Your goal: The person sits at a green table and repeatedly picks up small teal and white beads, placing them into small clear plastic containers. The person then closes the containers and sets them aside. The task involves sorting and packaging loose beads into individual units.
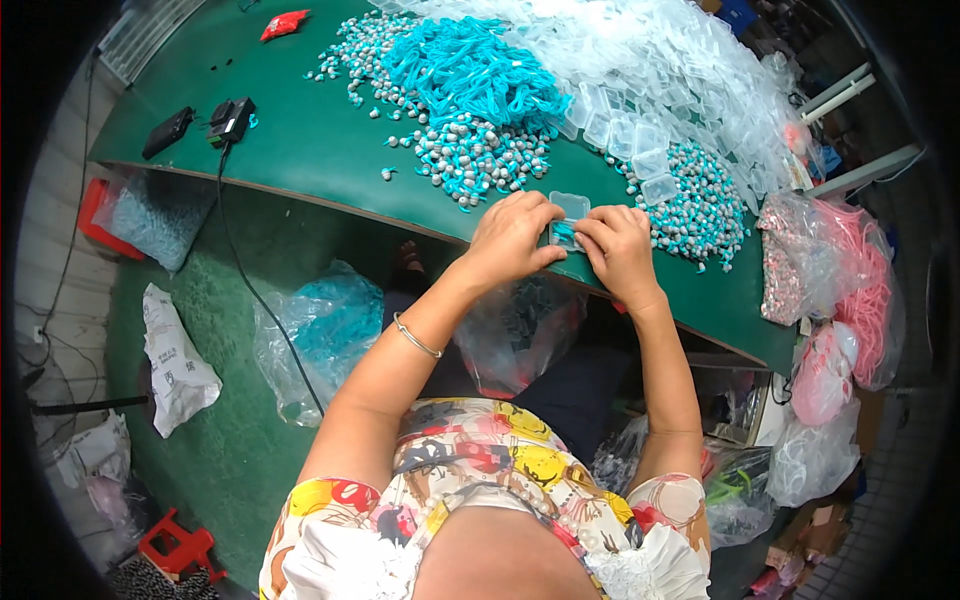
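Note:
At the near edge of the green table, a small clear plastic box [569, 207] stands with its lid raised, and a teal piece [563, 234] lies inside it. My left hand [515, 238] holds the box from its left side, thumb at the near edge. From the right, my right hand [618, 250] is closed with its fingertips over the box, beside the teal piece. What those fingertips pinch is hidden. Left of the box spreads a pile of small grey-and-teal beads [475, 160]; a similar pile of beads [700, 205] lies just right of my right hand.
Behind the beads are a heap of teal cords [470, 70] and a large mound of clear boxes [660, 70]. Black devices [230, 120] and a red packet [286, 25] sit on the table's left. Bags of pink cords [855, 280] hang at right. A black cable [250, 275] drops from the table.

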A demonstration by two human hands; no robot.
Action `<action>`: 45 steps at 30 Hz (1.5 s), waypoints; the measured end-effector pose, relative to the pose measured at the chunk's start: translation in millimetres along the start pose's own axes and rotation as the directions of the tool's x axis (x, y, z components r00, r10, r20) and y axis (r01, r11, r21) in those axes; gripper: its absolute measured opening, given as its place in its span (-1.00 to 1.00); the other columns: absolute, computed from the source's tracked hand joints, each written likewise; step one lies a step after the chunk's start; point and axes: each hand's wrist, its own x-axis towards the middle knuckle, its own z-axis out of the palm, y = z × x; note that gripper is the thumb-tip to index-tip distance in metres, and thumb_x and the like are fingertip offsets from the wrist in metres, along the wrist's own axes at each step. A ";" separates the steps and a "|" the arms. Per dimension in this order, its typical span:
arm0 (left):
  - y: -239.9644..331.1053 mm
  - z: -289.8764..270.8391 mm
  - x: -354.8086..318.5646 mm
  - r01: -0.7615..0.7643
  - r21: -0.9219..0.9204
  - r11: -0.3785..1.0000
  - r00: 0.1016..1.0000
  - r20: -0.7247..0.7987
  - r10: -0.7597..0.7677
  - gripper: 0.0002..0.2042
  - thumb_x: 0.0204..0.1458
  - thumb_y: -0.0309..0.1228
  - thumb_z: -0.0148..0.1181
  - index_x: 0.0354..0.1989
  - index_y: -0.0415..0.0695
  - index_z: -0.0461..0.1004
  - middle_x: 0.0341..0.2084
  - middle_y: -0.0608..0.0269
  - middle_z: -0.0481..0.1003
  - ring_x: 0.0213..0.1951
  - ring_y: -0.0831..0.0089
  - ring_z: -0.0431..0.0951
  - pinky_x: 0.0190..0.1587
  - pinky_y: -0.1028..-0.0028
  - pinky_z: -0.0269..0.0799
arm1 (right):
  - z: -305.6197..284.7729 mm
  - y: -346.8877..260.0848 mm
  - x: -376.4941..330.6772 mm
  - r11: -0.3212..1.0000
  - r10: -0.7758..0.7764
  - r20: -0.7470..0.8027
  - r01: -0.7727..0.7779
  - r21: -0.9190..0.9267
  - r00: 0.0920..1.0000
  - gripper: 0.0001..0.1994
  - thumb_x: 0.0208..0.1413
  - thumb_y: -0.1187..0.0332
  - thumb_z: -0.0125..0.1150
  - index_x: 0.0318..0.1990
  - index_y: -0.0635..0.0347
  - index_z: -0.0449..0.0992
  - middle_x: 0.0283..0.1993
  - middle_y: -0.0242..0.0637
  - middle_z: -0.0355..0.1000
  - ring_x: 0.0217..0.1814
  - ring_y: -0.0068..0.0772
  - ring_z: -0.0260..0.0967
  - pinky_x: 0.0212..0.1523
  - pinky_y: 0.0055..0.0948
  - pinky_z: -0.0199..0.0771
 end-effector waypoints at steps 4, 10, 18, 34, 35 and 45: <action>-0.8 -0.1 -0.9 -0.008 -0.001 1.000 1.000 -0.013 0.008 -0.56 -0.24 -0.29 0.50 -0.14 -0.12 0.52 -0.29 0.18 0.47 -0.18 0.13 0.50 -0.15 0.22 0.43 | -3.7 0.4 -0.2 0.999 0.024 0.012 -0.024 0.040 1.000 -0.86 0.05 0.39 0.28 -0.21 0.07 0.60 -0.20 -0.34 0.49 -0.12 -0.24 0.40 -0.07 -0.24 0.25; 1.8 -0.7 -1.0 -0.017 0.010 1.000 1.000 -0.023 0.017 -0.58 -0.23 -0.29 0.49 -0.16 -0.11 0.53 -0.30 0.19 0.47 -0.20 0.14 0.50 -0.16 0.22 0.43 | 16.2 38.9 14.9 0.958 0.232 0.114 -0.247 0.143 0.966 -0.80 0.12 0.39 0.21 -0.10 0.15 0.58 -0.13 -0.22 0.47 -0.02 -0.10 0.39 0.00 -0.13 0.36; 3.8 0.9 -0.9 0.012 -0.071 0.997 0.994 -0.103 -0.019 -0.45 -0.21 -0.29 0.48 0.02 -0.09 0.45 -0.21 0.16 0.48 -0.13 0.10 0.50 -0.13 0.20 0.43 | 2.8 29.8 19.6 0.899 0.218 0.139 -0.254 0.358 0.966 -0.79 -0.03 0.52 0.35 -0.19 0.27 0.55 -0.28 -0.14 0.47 -0.29 -0.11 0.48 -0.27 -0.30 0.48; 2.8 -0.7 -2.6 -0.073 0.039 0.997 0.997 -0.029 0.074 -0.50 -0.15 -0.31 0.44 0.02 -0.12 0.47 -0.15 0.15 0.47 -0.10 0.10 0.48 -0.05 0.21 0.41 | 12.0 -14.4 -40.5 0.952 0.293 -0.170 -0.272 0.138 0.941 -0.82 0.06 0.49 0.20 -0.16 0.19 0.59 -0.17 -0.25 0.54 -0.07 -0.16 0.44 -0.02 -0.23 0.33; 3.0 -0.5 -2.5 -0.079 0.042 0.996 0.996 -0.037 0.080 -0.51 -0.15 -0.31 0.44 0.01 -0.12 0.47 -0.16 0.15 0.47 -0.10 0.10 0.48 -0.06 0.21 0.41 | 12.2 -15.6 -40.8 0.959 0.279 -0.182 -0.262 0.111 0.943 -0.81 0.05 0.49 0.20 -0.15 0.19 0.59 -0.16 -0.25 0.54 -0.07 -0.15 0.43 -0.02 -0.23 0.32; 3.4 2.0 -4.6 -0.123 0.090 0.988 0.990 -0.052 0.129 -0.56 -0.10 -0.28 0.41 -0.02 -0.12 0.50 -0.19 0.18 0.48 -0.13 0.15 0.49 -0.09 0.24 0.42 | -3.9 -33.0 -39.7 0.918 0.053 -0.038 -0.064 -0.392 0.998 -0.72 0.01 0.46 0.25 -0.07 0.14 0.55 -0.18 -0.35 0.48 -0.06 -0.27 0.39 0.10 -0.07 0.17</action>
